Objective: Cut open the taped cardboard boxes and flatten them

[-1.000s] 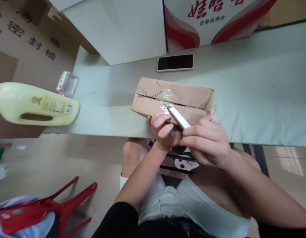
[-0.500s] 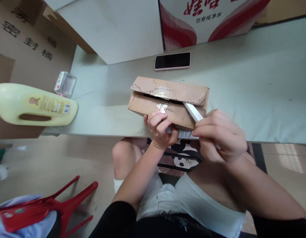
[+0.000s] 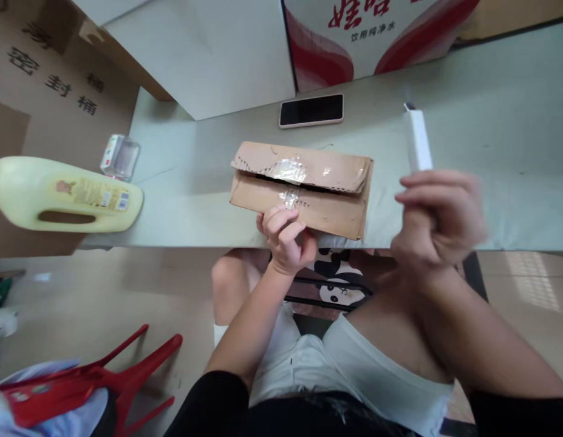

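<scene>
A small brown cardboard box point(image 3: 327, 213) lies near the table's front edge. Its torn top flap stands slightly raised over a dark slit, with clear tape on both sides of the gap. My left hand point(image 3: 285, 240) grips the box's near side, fingertips pressed on the cardboard just below the tape. Off to the right of the box, my right hand point(image 3: 438, 218) is closed around a white utility knife point(image 3: 418, 139). The knife points up and away from me, apart from the box; its dark tip is blurred.
A phone point(image 3: 311, 111) lies behind the box. Larger cartons, one white point(image 3: 217, 60) and one red-and-white point(image 3: 349, 45), stand at the back. To the left are a pale yellow jug point(image 3: 81, 197) and a clear container point(image 3: 126, 159). A red stool point(image 3: 121, 376) stands on the floor.
My right hand has drawn the utility knife out of the box's slit and lifted it to the right, turning it upward. My left hand still grips the box.
</scene>
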Available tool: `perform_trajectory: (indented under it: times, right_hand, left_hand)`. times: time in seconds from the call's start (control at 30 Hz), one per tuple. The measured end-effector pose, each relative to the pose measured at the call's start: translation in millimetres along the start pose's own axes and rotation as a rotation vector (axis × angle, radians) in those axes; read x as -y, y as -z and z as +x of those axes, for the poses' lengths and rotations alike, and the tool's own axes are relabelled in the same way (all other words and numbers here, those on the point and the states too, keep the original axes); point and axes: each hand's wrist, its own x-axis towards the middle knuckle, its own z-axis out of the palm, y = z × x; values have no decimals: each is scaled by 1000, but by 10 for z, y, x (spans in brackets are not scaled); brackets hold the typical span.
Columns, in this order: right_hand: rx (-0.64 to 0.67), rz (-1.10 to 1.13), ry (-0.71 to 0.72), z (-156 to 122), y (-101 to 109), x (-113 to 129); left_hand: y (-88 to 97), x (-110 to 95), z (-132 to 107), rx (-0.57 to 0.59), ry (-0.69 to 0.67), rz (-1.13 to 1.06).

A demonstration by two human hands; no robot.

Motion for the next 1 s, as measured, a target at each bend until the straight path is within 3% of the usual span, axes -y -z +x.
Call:
perform_trajectory:
  times: [0.1,0.27,0.4,0.53,0.63,0.73,0.8,0.9,1.0]
  right_hand:
    - [-28,-95,5,174,-104,-148]
    - [326,-326,-288,205,-316,-525]
    - [594,-459,-458,201,-460,-621]
    - [556,-518,-476,181,-502,-571]
    - [535,-437,-419,136,-513,-552]
    - [604,-308,-352,95,-544,-530]
    - [701,-251,-303,75,-580,-488]
    - [837,-233,-213,57,-655,-378]
    - [905,-253,-165,57,-738,-266]
  left_hand:
    - [64,33,-44,22,-17,-13]
    - [212,75,-87,96,-16,-32]
    - [370,129,-134,150,7,-53]
    - [572,274,-270,177,67,-76]
    - [710,428,-416,183,323,-181]
    - [781,546,-532,92,802,-426]
    - [793,584,-565,27,1050,-584]
    - [798,609,-526,-73,1175,-629]
    - [824,652,-386,-259,1114,-515]
